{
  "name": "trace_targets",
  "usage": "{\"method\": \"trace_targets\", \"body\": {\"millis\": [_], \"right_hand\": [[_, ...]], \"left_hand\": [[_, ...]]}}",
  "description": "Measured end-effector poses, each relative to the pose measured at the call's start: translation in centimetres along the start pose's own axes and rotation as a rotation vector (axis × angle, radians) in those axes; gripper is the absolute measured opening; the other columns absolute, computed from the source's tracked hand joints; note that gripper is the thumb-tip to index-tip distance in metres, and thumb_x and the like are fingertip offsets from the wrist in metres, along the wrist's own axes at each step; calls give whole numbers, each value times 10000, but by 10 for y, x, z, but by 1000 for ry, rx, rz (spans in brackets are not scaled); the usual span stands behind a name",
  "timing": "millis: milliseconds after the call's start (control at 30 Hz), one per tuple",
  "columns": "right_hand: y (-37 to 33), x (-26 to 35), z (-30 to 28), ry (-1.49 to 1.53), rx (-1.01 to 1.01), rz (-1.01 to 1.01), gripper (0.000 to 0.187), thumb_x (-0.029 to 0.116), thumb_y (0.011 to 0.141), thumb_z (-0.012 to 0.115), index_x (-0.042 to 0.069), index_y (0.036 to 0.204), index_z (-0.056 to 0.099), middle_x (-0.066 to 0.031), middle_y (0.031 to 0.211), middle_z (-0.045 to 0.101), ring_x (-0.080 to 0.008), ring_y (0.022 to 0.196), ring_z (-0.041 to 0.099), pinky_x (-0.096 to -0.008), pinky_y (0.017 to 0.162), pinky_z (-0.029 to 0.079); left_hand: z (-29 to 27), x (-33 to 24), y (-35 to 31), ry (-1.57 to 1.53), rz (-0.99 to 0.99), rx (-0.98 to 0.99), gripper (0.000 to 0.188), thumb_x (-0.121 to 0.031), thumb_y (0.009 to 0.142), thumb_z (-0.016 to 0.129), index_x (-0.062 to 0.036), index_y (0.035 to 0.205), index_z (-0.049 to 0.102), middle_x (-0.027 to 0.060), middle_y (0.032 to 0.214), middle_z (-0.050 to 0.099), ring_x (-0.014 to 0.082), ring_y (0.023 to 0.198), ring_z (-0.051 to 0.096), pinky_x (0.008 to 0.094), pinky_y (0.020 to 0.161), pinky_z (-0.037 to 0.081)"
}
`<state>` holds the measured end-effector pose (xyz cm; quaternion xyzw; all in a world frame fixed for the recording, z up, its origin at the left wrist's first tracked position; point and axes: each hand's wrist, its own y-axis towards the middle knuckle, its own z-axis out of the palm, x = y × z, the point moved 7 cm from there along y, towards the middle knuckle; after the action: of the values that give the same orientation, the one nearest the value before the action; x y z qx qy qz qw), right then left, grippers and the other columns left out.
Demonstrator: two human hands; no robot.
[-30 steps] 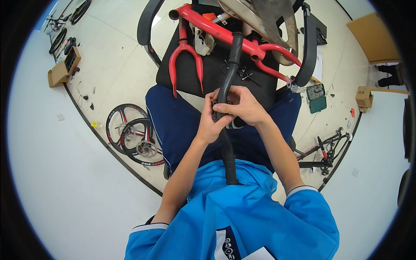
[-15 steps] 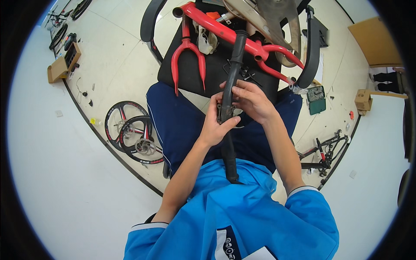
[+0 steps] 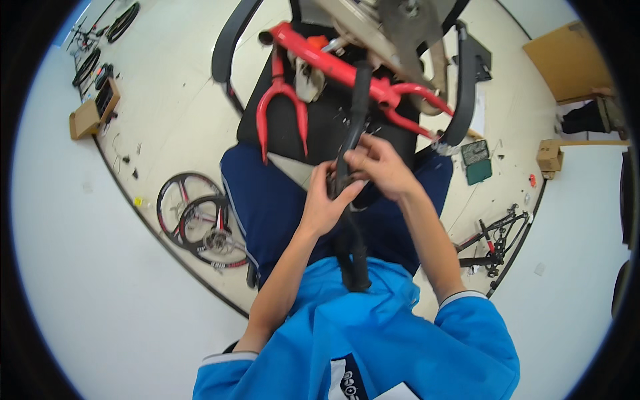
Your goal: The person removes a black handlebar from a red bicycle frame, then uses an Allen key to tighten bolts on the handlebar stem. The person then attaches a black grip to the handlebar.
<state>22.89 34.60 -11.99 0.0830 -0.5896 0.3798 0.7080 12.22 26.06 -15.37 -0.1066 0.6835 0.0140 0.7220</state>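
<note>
A black bicycle handlebar [image 3: 359,107] with dark grips runs lengthwise over my lap. Its far end reaches above the chair seat and its near end rests against my blue shirt. My left hand [image 3: 325,203] is closed round its middle from the left, the thumb lying across. From the other side my right hand [image 3: 381,168] pinches the bar just beyond, fingers curled. The clamp area between my hands is mostly hidden and slightly blurred. Beyond them, a red bicycle frame [image 3: 327,61] and its red fork [image 3: 283,87] lie on a black chair.
Black armrests [image 3: 465,93] flank the chair seat. Beige and grey parts [image 3: 417,27] lie past the red frame. Two spoked wheels [image 3: 193,220] lie on the floor at left; a black frame [image 3: 493,243] and green case [image 3: 479,171] are at right. Another person's legs [image 3: 581,119] show far right.
The handlebar has turned in my hands, and its near end looks wider. My right hand has slid a little nearer along the bar. The whole view has shifted slightly.
</note>
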Motion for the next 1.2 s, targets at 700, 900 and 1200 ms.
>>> {"method": "trace_targets", "body": {"millis": [700,900,1200], "right_hand": [[-3,-18,-18,-27,-3,34,213,226,964,658,48,1059,591,16,851,608,-65,765,582,-255,633,519],[-7,-29,-20,-72,-102,-9,239,192,940,677,8,1090,654,-15,865,655,-77,767,599,-250,634,500],[-10,-28,-10,8,-84,61,200,210,935,698,31,1010,649,5,818,665,-45,704,578,-211,642,472]], "left_hand": [[13,32,11,-109,-146,-97,445,-263,883,759,1,1157,529,93,1091,552,168,981,535,305,848,448],[13,41,7,-86,-114,-20,540,-259,840,796,31,1213,533,145,1179,541,235,1124,531,349,987,424],[17,32,-5,-315,-258,33,421,-290,886,726,-5,1121,525,59,1068,444,141,953,501,277,858,434]]}}
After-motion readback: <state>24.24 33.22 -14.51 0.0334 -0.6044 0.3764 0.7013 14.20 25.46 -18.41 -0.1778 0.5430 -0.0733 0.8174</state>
